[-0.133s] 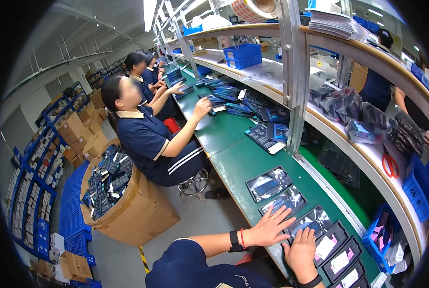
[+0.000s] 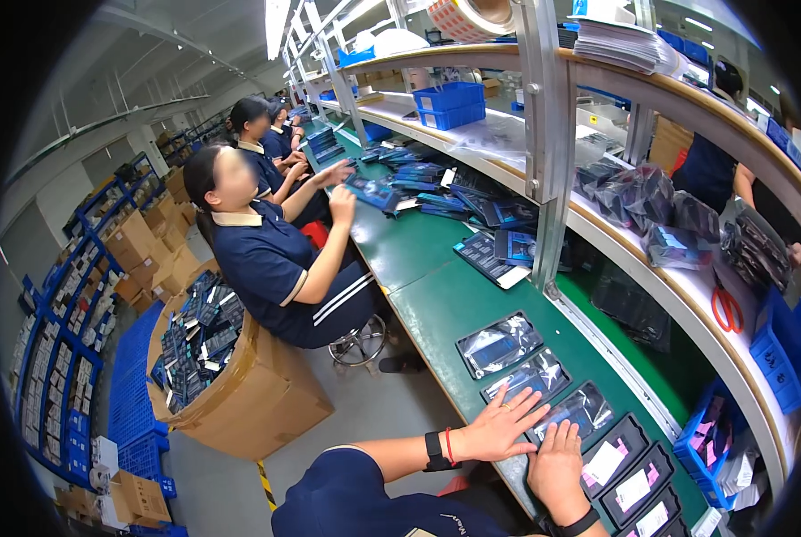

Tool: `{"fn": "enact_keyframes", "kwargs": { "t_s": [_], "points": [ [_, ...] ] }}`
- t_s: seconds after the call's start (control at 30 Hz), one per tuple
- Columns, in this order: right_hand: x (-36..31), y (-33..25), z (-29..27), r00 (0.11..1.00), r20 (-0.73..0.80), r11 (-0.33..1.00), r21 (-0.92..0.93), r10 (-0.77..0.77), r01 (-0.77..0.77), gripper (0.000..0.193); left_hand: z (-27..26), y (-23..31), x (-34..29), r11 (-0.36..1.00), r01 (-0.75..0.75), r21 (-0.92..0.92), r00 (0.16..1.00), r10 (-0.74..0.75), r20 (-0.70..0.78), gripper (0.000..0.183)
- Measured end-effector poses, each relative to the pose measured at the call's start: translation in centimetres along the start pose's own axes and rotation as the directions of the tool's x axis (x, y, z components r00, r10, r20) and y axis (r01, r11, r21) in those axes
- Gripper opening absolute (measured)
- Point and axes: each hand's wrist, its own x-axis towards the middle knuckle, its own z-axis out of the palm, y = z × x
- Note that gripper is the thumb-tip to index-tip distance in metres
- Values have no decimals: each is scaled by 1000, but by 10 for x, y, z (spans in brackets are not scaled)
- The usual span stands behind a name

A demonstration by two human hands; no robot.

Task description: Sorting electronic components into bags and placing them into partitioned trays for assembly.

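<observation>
The tray point(image 2: 588, 404) lies beneath the fingertips of the flattened left hand point(image 2: 497, 430) and right hand point(image 2: 557, 470), neither grasping; the table point(image 2: 427, 291) edge passes below, its green surface reaching the rail point(image 2: 617, 362).

Left fingers point(image 2: 522, 404) spread over film-covered black trays point(image 2: 590, 404); right fingers point(image 2: 561, 438) overlap one; the table point(image 2: 436, 273) is green.

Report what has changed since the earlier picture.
The nearer hand of the closest seated co-worker has drawn back toward their body, and a dark blue package now shows tilted by their fingers; blur hides the exact grip. The person's left hand and right hand still lie over the film-wrapped black trays; the red-handled scissors stayed put.
</observation>
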Motion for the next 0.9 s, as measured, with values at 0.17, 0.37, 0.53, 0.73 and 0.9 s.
{"fn": "enact_keyframes", "kwargs": {
  "t_s": [0.17, 0.37, 0.53, 0.73, 0.9],
  "points": [
    [23, -5, 1, 998, 28, 998, 15, -61, 60, 56, -9, -11, 4, 999, 32, 34, 998, -33, 49, 73],
    [61, -21, 3, 998, -14, 998, -36, -53, 53, 52, -14, -38, 5, 996, 51, 79, 999, -52, 6, 63],
    [72, -21, -15, 1000, 5, 972, 233, -25, 23, 57, -28, -49, 3, 996, 57, 62, 998, -57, -7, 58],
    [9, 5, -68, 984, -172, 877, 462, -56, 130, 55, -64, -54, -10, 991, 92, 98, 981, -74, -178, 56],
    [-116, 54, -49, 922, -344, 931, 363, 177, -44, 42, -43, -46, -17, 977, 212, -4, 926, -202, -319, 58]
  ]
}}
